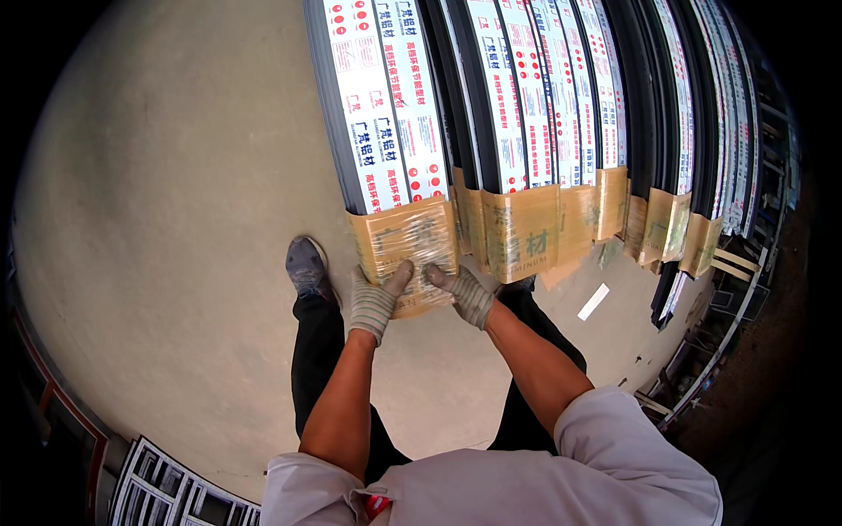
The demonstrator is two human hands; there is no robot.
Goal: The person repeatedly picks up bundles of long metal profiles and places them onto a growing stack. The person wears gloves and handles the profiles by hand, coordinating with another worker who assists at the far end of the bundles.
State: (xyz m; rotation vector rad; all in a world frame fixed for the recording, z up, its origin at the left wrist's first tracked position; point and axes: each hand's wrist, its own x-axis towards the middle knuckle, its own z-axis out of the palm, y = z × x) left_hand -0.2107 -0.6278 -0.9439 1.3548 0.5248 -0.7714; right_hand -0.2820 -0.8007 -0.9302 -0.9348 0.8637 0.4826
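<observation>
A bundle of long dark metal profiles, faced with white printed film, stretches away in front of me. Brown printed wrapping under clear film covers its near end. My left hand, in a grey striped work glove, grips the left corner of that end, thumb on top. At the right corner, my right hand wears a matching glove and grips likewise, its thumb also on top. Both hands' fingers pass under the bundle, out of sight.
Several similar bundles with brown-wrapped ends lie side by side to the right. A white strip is on the concrete floor. Metal racking stands at the far right, and white-edged frames are at the lower left.
</observation>
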